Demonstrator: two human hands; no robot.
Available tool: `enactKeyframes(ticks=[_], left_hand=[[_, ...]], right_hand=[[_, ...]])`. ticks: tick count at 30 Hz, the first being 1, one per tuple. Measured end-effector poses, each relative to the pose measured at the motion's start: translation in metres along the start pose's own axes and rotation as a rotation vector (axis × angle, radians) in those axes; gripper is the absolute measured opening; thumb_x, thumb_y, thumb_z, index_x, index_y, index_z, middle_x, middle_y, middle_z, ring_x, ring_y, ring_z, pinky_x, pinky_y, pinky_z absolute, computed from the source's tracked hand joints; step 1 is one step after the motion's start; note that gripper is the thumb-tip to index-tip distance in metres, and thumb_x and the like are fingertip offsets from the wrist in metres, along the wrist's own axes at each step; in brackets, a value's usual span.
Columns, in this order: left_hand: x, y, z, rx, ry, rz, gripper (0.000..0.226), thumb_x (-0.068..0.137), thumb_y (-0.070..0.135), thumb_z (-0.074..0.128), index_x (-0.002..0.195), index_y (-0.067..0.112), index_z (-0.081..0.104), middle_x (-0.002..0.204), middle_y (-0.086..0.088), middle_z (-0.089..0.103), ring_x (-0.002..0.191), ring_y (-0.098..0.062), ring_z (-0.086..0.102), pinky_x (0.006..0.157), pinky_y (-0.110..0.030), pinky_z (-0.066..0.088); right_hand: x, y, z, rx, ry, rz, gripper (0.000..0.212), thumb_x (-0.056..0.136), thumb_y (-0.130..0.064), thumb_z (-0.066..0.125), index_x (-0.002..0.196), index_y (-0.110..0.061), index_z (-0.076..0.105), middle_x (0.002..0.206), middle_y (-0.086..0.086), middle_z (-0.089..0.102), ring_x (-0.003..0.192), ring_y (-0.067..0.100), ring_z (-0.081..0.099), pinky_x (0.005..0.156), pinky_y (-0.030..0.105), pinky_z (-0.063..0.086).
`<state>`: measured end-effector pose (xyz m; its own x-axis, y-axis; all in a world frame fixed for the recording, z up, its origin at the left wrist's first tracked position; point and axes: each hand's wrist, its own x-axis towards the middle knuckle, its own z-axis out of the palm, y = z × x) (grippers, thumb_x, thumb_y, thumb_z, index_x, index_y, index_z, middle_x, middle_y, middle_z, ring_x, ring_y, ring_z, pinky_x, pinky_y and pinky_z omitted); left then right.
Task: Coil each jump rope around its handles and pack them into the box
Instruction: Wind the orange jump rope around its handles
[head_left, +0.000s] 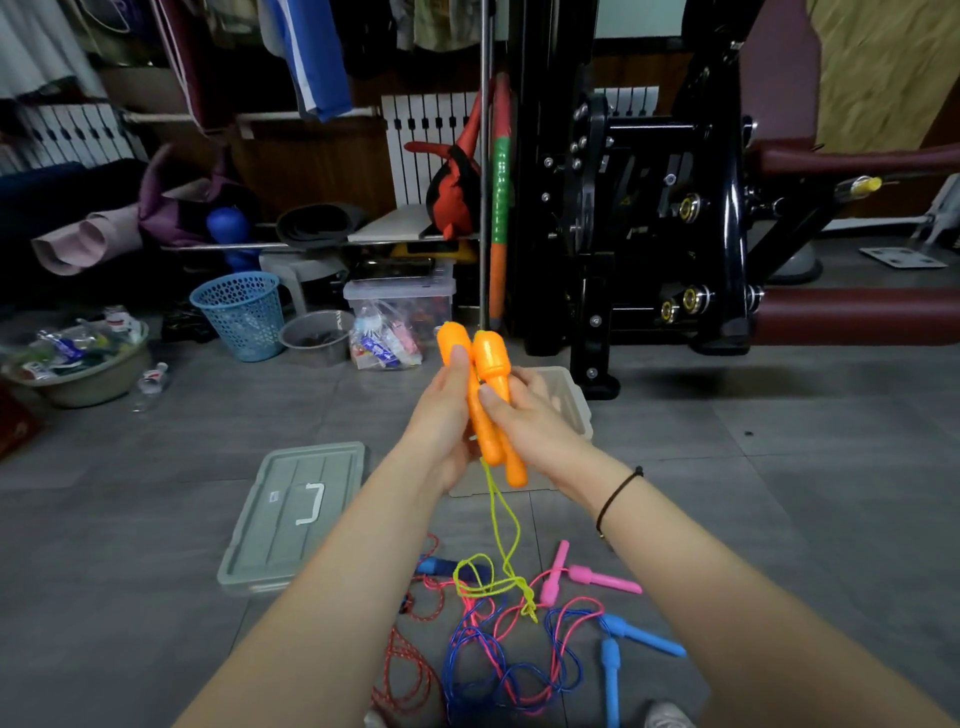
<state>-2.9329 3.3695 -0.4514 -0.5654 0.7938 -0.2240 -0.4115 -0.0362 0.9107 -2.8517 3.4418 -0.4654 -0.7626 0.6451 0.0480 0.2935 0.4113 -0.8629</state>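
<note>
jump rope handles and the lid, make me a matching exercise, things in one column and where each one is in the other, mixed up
Things
1. orange handles
2. pink handles
3. light blue handles
4. grey lid

Places
A. flat on the floor, farthest left
B. gripped by the left hand and right hand
C. on the floor, nearest the bottom edge
D. on the floor beside the yellow cord

Pairs: 1-B, 2-D, 3-C, 4-A

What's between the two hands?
The two orange handles, side by side, held by the left hand and right hand. Head view.
</note>
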Motion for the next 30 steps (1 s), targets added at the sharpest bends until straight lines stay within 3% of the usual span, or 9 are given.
enactKeyframes(ticks=[2,4,7,9,14,19,23,25,30], left_hand=[[0.000,-0.003,0.002,0.113,-0.081,0.099,0.027,0.097,0.039,0.047,0.120,0.024,0.050,0.118,-0.009,0.066,0.108,-0.023,0.064,0.088,-0.042,0.053],[-0.001,-0.003,0.000,0.206,-0.153,0.102,0.030,0.095,0.023,0.056,0.123,0.024,0.045,0.120,-0.009,0.062,0.108,-0.022,0.063,0.081,-0.041,0.055],[-0.007,0.006,-0.004,0.221,-0.233,-0.013,0.017,0.096,0.019,0.053,0.112,0.014,0.053,0.098,-0.008,0.064,0.079,-0.016,0.066,0.059,-0.030,0.055],[-0.011,0.013,-0.009,0.215,-0.265,-0.085,0.013,0.096,0.017,0.051,0.105,0.009,0.056,0.082,-0.006,0.066,0.062,-0.011,0.063,0.055,-0.024,0.053],[-0.017,0.016,-0.017,0.283,-0.421,-0.143,0.032,0.093,0.010,0.052,0.125,0.003,0.051,0.117,-0.018,0.065,0.069,-0.010,0.061,0.067,-0.023,0.054],[-0.025,0.011,-0.011,0.291,-0.532,-0.180,0.038,0.085,0.010,0.059,0.122,0.003,0.053,0.125,-0.016,0.062,0.076,-0.013,0.062,0.073,-0.026,0.053],[-0.025,0.008,-0.011,0.322,-0.553,-0.235,0.039,0.085,0.014,0.065,0.120,-0.001,0.056,0.121,-0.026,0.061,0.084,-0.015,0.061,0.078,-0.024,0.053],[-0.026,0.009,-0.010,0.309,-0.561,-0.259,0.031,0.086,0.016,0.062,0.112,0.000,0.060,0.111,-0.020,0.068,0.080,-0.013,0.062,0.076,-0.023,0.053],[-0.031,0.016,-0.011,0.242,-0.602,-0.159,0.033,0.071,0.030,0.081,0.095,0.011,0.071,0.093,-0.007,0.068,0.082,-0.016,0.064,0.075,-0.028,0.054]], right_hand=[[-0.001,0.004,0.000,-0.036,-0.065,0.038,0.053,0.094,-0.054,0.033,0.144,-0.035,0.032,0.156,-0.008,0.010,0.142,0.027,0.009,0.117,0.047,0.015],[-0.001,0.006,-0.004,-0.010,-0.128,0.050,0.060,0.086,-0.060,0.035,0.141,-0.037,0.035,0.153,-0.006,0.017,0.139,0.028,0.023,0.114,0.048,0.026],[-0.003,0.008,-0.025,0.238,-0.344,0.052,0.024,0.089,-0.033,0.051,0.107,-0.020,0.059,0.108,-0.003,0.055,0.104,0.014,0.052,0.098,0.030,0.043],[-0.005,0.011,-0.043,0.406,-0.426,0.100,0.019,0.085,-0.031,0.053,0.098,-0.020,0.061,0.093,-0.008,0.063,0.108,0.015,0.051,0.101,0.039,0.037],[-0.003,0.020,-0.057,0.432,-0.139,0.297,0.037,0.093,-0.051,0.042,0.096,-0.024,0.069,0.105,-0.005,0.070,0.113,0.024,0.058,0.090,0.041,0.046],[-0.010,0.017,-0.048,0.618,-0.255,0.449,0.059,0.088,-0.068,0.036,0.093,-0.018,0.067,0.082,0.006,0.069,0.089,0.026,0.065,0.093,0.049,0.047],[-0.010,0.006,-0.049,0.929,-0.201,0.330,0.037,0.093,-0.047,0.045,0.093,-0.017,0.065,0.079,0.003,0.064,0.074,0.019,0.059,0.069,0.037,0.051],[-0.007,0.007,-0.050,0.952,-0.092,0.262,0.032,0.091,-0.041,0.046,0.092,-0.020,0.070,0.095,0.000,0.067,0.092,0.019,0.057,0.088,0.043,0.045],[-0.004,0.004,-0.050,0.597,0.123,0.033,0.012,0.076,-0.026,0.053,0.074,-0.024,0.064,0.079,-0.009,0.060,0.082,0.010,0.049,0.082,0.028,0.036]])
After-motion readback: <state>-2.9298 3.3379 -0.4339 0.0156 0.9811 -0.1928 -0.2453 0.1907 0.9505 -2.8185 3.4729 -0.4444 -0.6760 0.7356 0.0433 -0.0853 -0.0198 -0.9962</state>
